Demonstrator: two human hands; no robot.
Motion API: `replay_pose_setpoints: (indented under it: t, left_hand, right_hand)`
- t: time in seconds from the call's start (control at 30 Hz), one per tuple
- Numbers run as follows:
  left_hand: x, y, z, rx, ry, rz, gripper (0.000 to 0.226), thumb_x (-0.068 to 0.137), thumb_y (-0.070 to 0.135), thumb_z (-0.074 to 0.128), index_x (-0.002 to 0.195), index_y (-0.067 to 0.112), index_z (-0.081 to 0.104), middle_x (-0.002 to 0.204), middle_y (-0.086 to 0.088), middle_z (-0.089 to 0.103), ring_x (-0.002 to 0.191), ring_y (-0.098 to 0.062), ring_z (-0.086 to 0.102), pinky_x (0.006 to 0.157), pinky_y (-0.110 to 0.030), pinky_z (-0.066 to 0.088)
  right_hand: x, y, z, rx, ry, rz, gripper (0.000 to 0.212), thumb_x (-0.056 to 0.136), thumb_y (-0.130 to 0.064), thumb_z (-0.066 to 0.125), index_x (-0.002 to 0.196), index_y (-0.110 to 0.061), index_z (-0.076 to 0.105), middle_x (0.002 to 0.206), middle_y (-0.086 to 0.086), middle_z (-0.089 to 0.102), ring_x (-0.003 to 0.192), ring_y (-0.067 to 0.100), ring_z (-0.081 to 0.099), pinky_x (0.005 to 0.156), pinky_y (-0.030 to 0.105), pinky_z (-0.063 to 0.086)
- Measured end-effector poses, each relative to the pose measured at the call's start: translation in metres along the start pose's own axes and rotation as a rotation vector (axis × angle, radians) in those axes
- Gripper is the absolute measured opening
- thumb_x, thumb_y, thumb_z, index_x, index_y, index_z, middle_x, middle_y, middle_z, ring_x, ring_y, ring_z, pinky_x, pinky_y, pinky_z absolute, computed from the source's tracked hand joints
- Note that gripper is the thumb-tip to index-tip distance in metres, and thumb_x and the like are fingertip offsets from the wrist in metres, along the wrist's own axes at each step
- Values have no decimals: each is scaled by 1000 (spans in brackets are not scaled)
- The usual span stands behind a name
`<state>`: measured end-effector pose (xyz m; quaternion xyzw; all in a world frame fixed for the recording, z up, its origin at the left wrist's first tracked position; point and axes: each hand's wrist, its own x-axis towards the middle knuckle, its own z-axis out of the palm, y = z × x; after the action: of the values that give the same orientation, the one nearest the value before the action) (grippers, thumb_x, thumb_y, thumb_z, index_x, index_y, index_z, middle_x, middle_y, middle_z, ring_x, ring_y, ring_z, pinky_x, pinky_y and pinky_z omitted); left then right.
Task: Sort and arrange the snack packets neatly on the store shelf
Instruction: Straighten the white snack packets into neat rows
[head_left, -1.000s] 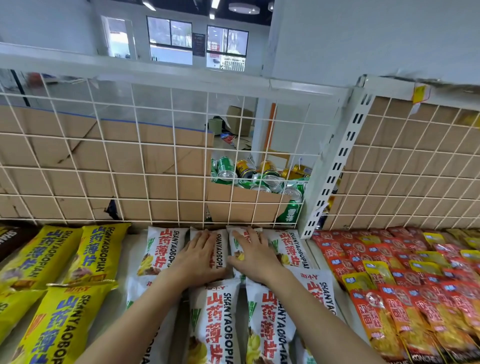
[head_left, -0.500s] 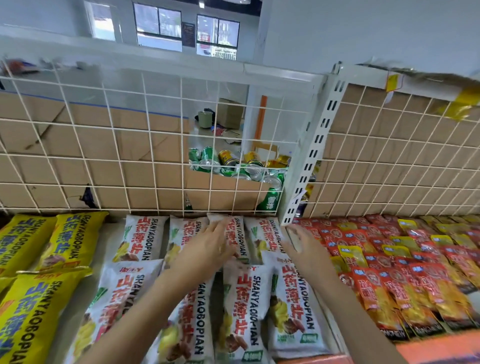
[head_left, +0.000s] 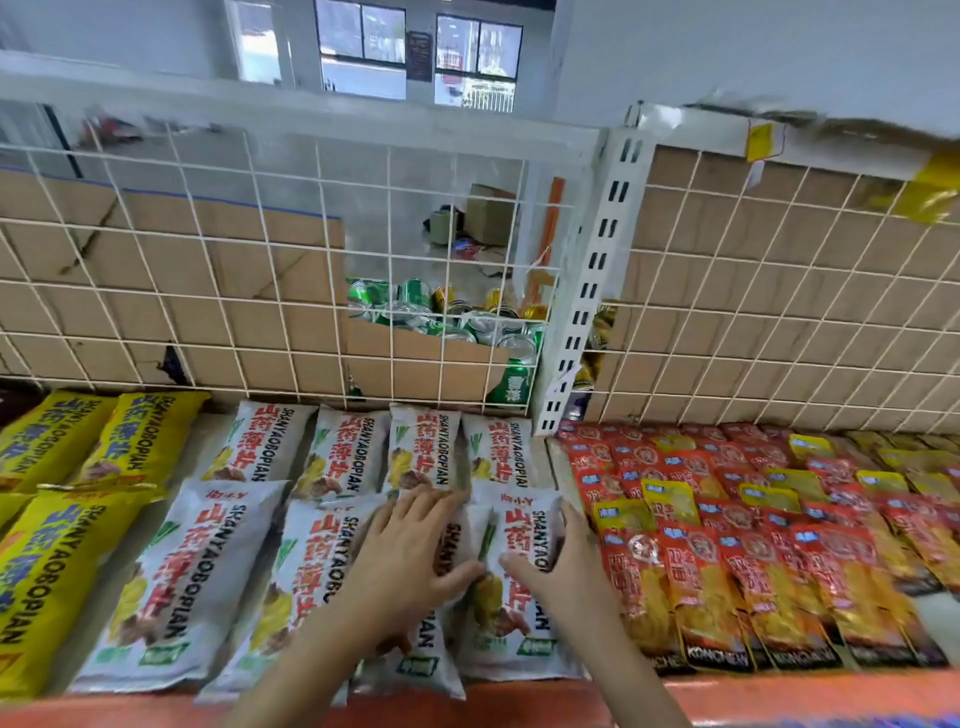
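White snack packets lie flat on the shelf in two rows, a back row (head_left: 421, 447) and a front row (head_left: 182, 582). My left hand (head_left: 410, 556) rests flat on the third front packet (head_left: 421, 660), fingers spread and pointing to the back. My right hand (head_left: 556, 561) grips the rightmost front white packet (head_left: 519, 618), with the thumb on its face and the fingers round its right edge. The two hands are close together, almost thumb to thumb.
Yellow packets (head_left: 47, 582) fill the shelf's left part, and several red and yellow sachets (head_left: 727, 571) lie to the right. A white wire grid (head_left: 208, 270) backs the shelf; behind it stands a cardboard box of cans (head_left: 452, 327). An orange shelf lip (head_left: 779, 691) runs along the front.
Both hands came back from the back row of white packets to the front row. The right hand took hold of the rightmost front packet; the left now lies on its neighbour.
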<state>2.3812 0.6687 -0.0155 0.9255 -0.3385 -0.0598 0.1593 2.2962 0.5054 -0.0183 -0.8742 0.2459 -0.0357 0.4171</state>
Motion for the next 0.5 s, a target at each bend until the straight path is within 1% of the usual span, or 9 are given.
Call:
replay_pose_setpoints:
  t: [0.1,0.2,0.27,0.3,0.33,0.37,0.4,0.47,0.5]
  left_hand:
    - [1,3,2,-23,59,-44,69,82,65,45,141,35,24,144,12,28,137,-12,19,113,-32,17]
    - [2,6,4,-36,148,-46,60,84,51,56,136,32,34,133,11,37,129,-13,29,105,-31,26]
    - [2,3,6,-37,200,-53,55,82,43,62,132,29,43,127,8,42,122,-16,37,97,-31,34]
    - [3,0,8,-32,231,-60,53,80,40,65,128,27,48,124,5,46,119,-18,41,93,-32,37]
    - [3,-2,8,-21,272,-63,51,78,37,68,125,25,51,121,4,49,116,-21,45,90,-33,39]
    - [3,-4,8,0,312,-69,50,77,35,69,123,23,54,119,2,51,114,-23,47,88,-34,40]
    - [4,-5,7,19,324,-86,50,77,35,69,123,22,54,120,2,51,115,-23,47,89,-35,39]
    - [5,-6,3,47,290,-130,53,82,41,61,130,24,46,129,4,45,124,-20,38,99,-35,33]
    - [7,-6,1,67,256,-146,55,84,46,54,134,26,42,133,6,42,128,-19,33,105,-35,27]
  right_hand:
    - [0,4,3,55,34,-23,94,79,-44,69,148,-24,9,150,-2,24,133,16,31,104,30,31]
    - [-4,6,6,102,78,-77,94,77,-43,71,148,-25,13,149,-3,24,136,14,25,109,32,29]
    - [-6,6,4,125,89,-106,92,77,-41,71,148,-24,14,146,-6,27,131,3,29,107,21,32]
    - [-7,5,3,136,83,-124,90,78,-40,71,148,-25,15,140,-9,31,119,-10,36,97,10,36]
    - [-8,4,1,132,67,-130,89,79,-38,70,148,-25,16,132,-11,35,103,-17,41,84,3,39]
    - [-8,2,0,122,67,-145,88,79,-39,70,147,-27,16,128,-10,38,93,-16,44,75,2,40]
    - [-9,2,0,113,72,-152,89,78,-40,71,147,-29,16,130,-8,41,94,-11,47,74,5,43]
    - [-9,2,0,111,86,-167,90,76,-42,71,147,-33,16,138,-4,40,109,1,47,81,11,45]
    - [-9,2,-1,112,85,-174,89,77,-42,71,146,-33,16,138,-5,39,109,0,47,78,9,46]
